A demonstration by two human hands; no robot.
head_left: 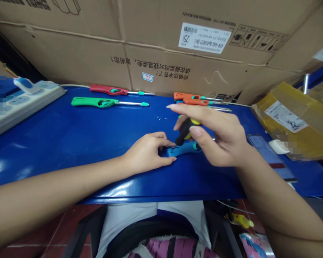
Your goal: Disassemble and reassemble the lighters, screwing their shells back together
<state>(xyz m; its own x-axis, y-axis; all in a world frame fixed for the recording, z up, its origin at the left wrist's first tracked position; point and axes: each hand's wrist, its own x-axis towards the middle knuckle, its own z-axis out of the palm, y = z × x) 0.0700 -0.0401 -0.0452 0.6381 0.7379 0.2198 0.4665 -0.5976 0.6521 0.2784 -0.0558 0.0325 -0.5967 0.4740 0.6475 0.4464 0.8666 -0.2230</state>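
A blue long-nosed lighter [187, 148] lies on the table in front of me, its metal tube pointing right and partly behind my right hand. Thumb and fingertips of my left hand [146, 154] pinch the butt end of its handle. My right hand [222, 130] is closed around the black and yellow handle of a screwdriver [184, 132], tilted above the lighter. The screwdriver's lower end comes down at the lighter's butt, close to my left fingertips; whether the tip touches is too small to tell. A few tiny pale slivers [162, 118] lie beyond my hands.
Along the back lie a red lighter [107, 89], a green lighter [93, 102] and an orange lighter [187, 96] with another behind my fingers. A power strip [24, 102] stands left. On the right are a phone-like slab [270, 156] and a yellow-taped package [298, 122]. A cardboard wall [156, 43] borders the back.
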